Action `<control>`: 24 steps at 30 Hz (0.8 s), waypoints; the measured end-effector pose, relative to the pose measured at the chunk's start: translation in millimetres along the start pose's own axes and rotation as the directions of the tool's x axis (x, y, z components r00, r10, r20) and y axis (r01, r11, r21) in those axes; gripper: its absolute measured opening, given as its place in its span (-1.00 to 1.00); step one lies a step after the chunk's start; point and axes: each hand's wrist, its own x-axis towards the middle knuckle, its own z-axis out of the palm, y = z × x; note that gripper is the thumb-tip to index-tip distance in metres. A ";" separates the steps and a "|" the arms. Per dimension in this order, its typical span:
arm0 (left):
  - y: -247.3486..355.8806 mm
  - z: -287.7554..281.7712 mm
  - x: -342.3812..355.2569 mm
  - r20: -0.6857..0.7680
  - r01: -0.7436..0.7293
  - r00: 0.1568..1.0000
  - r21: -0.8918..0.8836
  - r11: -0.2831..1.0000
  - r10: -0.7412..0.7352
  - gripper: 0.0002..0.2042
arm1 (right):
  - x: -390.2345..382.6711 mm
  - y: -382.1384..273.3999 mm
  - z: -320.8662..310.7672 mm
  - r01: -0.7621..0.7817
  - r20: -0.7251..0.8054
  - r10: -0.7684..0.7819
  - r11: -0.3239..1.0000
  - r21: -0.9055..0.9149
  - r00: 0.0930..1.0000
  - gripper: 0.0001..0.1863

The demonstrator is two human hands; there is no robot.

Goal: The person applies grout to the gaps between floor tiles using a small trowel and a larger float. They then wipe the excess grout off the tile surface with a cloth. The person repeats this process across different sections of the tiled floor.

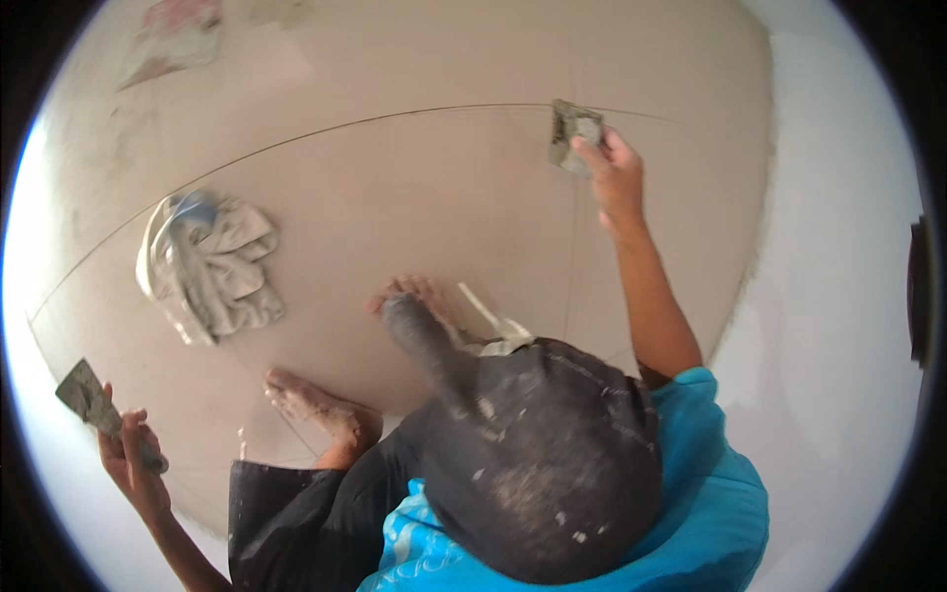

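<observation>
My right hand (619,178) grips a small, flat, roughly square spreader (563,138) smeared with grey paste. It is at a dark joint line (395,114) between beige floor tiles (424,197). At the lower left, my left hand (136,464) is closed round the handle of a putty knife (87,397), its wide blade coated with grey paste and pointing up and left. A crumpled, off-white rag (227,281) lies on the tiles between the hands, nearer the left, with a blue-grey item (195,209) on its far edge.
My bare, dusty feet (316,403) are on the tiles. A dark, dust-marked rounded shape (552,474) covers much of the lower middle. A pale wall (838,247) borders the floor at right. A red-and-white bag or sheet (178,39) lies at the far left.
</observation>
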 end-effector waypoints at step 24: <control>-51.1 13.5 -17.0 0.178 0.083 0.981 -0.032 0.996 -0.076 -0.51 | 24.8 22.6 19.1 0.061 -0.273 -0.338 0.720 -0.691 0.901 -0.67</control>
